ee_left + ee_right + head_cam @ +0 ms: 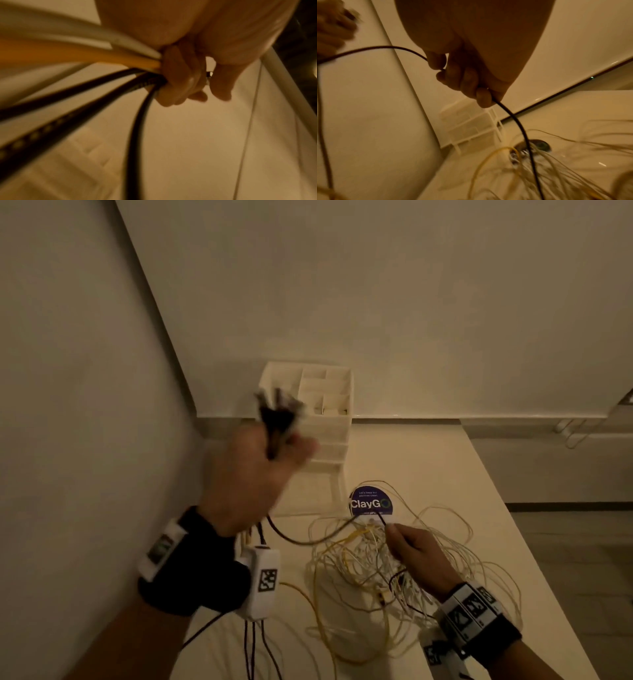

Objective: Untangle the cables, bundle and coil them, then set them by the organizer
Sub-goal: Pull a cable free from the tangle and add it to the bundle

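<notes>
Here left hand (253, 474) grips cable ends (277, 412); right hand (416, 553) pinches black cable (513, 116).

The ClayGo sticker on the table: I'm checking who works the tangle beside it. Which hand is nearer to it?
Right. The right hand pinches a black cable just below the sticker; the left hand is raised off to its left, gripping cable ends before the organizer.

We see plain cream walls (376, 285) meeting in a corner, lit dimly and warmly. A smooth cream-coloured table (428, 460) butts against them; grey floor (589, 559) lies past its right edge.
</notes>
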Demonstrator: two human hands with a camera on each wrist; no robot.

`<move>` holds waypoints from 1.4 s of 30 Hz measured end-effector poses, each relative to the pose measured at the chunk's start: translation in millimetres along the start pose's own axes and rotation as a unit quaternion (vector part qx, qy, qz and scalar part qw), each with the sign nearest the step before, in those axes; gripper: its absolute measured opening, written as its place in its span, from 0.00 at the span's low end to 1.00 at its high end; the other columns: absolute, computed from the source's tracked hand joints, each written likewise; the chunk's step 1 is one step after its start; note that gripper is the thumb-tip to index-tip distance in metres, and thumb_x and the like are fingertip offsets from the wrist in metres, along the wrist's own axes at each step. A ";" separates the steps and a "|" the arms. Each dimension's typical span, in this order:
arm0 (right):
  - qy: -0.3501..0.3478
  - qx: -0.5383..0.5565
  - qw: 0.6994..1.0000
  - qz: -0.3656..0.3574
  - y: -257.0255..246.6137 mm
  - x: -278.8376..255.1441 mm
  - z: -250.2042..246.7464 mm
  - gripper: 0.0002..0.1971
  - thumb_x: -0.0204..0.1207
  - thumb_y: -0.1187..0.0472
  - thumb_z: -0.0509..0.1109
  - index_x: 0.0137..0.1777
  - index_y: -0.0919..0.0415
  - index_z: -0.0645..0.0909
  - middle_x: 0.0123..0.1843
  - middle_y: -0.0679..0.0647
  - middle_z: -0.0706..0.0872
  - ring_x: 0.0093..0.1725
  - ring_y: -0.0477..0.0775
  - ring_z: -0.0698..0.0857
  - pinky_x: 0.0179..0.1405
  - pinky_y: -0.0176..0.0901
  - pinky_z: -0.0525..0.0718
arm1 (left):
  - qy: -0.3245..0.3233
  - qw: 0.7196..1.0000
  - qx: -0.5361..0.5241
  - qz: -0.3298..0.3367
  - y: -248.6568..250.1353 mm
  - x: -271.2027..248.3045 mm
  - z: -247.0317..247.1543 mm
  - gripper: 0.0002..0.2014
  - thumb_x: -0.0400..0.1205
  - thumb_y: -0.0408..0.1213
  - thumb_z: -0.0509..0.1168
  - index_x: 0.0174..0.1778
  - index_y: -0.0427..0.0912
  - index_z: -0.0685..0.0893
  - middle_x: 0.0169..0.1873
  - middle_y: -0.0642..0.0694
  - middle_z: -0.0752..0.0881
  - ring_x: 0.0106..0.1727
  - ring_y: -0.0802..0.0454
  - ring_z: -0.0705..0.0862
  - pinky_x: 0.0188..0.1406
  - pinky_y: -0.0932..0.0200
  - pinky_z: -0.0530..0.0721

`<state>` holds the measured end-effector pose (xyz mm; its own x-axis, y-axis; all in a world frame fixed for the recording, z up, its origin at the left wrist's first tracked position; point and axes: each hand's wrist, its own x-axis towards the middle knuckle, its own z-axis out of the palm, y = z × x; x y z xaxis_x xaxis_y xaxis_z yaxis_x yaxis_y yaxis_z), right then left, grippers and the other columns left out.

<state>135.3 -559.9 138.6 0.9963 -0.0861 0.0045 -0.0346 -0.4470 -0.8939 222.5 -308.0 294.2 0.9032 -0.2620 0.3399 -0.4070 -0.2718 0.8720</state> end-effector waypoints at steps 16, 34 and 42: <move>-0.093 0.110 0.987 -0.066 -40.1 2.9 -49.3 0.15 0.82 0.57 0.60 0.39 0.60 0.83 0.28 0.50 0.76 0.30 0.48 0.74 0.34 0.41 0.73 | -0.101 0.995 -0.005 0.000 23.3 -16.7 108.3 0.11 0.80 0.50 0.69 0.34 0.52 0.84 0.25 0.60 0.84 0.28 0.62 0.81 0.32 0.65 0.77; -0.010 0.045 0.999 -0.018 11.6 10.0 -41.8 0.18 0.79 0.55 0.64 0.28 0.59 0.78 0.23 0.47 0.71 0.24 0.43 0.68 0.30 0.39 0.68 | 0.013 0.967 0.252 0.042 28.9 -18.2 47.0 0.12 0.77 0.41 0.71 0.56 0.53 0.88 0.31 0.55 0.88 0.31 0.65 0.82 0.33 0.78 0.75; -0.067 0.194 0.977 -0.054 -61.3 12.7 -52.6 0.12 0.70 0.65 0.64 0.31 0.71 0.84 0.24 0.55 0.73 0.26 0.51 0.67 0.29 0.40 0.64 | -0.153 0.968 0.195 0.031 4.9 -33.9 116.2 0.05 0.80 0.40 0.63 0.47 0.48 0.84 0.35 0.44 0.88 0.37 0.40 0.82 0.34 0.47 0.81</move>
<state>146.0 -580.4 217.0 0.9947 0.0727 0.0725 0.0779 -0.0743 -0.9942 174.0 -408.0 246.1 0.8170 -0.5351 0.2149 -0.5336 -0.5603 0.6335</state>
